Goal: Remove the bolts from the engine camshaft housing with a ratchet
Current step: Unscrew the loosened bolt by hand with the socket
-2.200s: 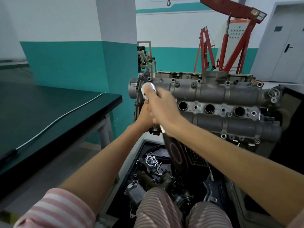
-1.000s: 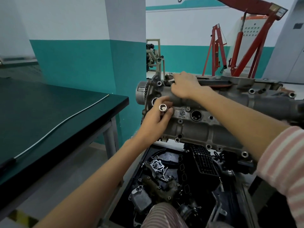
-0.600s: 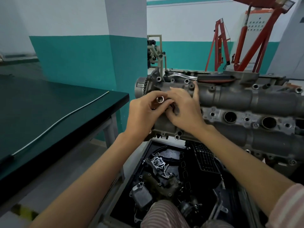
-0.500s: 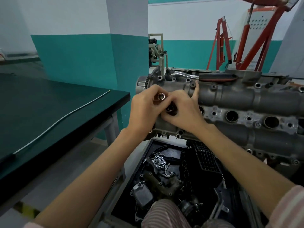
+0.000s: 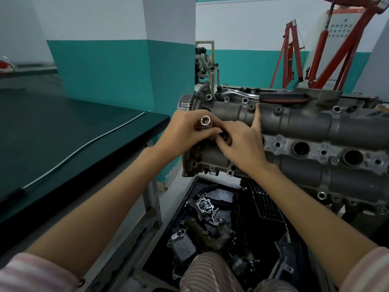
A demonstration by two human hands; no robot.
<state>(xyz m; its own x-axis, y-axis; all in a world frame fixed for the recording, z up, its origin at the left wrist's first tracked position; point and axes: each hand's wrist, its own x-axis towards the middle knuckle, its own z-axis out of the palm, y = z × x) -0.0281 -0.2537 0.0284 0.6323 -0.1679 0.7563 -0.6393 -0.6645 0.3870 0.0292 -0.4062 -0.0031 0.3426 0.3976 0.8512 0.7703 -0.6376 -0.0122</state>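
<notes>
Head view: looking down and forward, both bare forearms reaching out over a parts bin toward an engine.
Nearest: striped trouser knee (image 5: 208,268) showing at the bottom edge; pink striped sleeves at both lower corners.
Parts tray (image 5: 299,258): black, sitting low under the arms, holding loose dark engine parts, a silver water-pump piece (image 5: 203,205) and a gridded black cover (image 5: 265,202).
Left hand (image 5: 185,133): fingers curling round a shiny socket (image 5: 204,121), open end facing the camera, held just in front of the housing's left end.
Right hand (image 5: 240,144): thumb and near fingers pinching at a small dark piece right beside the socket, touching the left fingertips; what the piece is, cannot tell. One finger is sticking up straight, resting against the housing.
Camshaft housing (image 5: 305,125): grey cast metal, lying across right of centre, round plug holes along its middle, small bolt holes and bolt heads along the edges; toothed sprocket (image 5: 185,103) showing at its left end.
Ratchet (image 5: 273,95): lying on the far top edge of the housing, chrome head to the left, dark grip to the right, no hand on it.
Workbench (image 5: 63,131): dark green top at left, thin white rod (image 5: 84,146) lying diagonally on it.
Far: teal and white wall, square pillar, red engine hoist (image 5: 315,55) behind the engine, grey door at right.
</notes>
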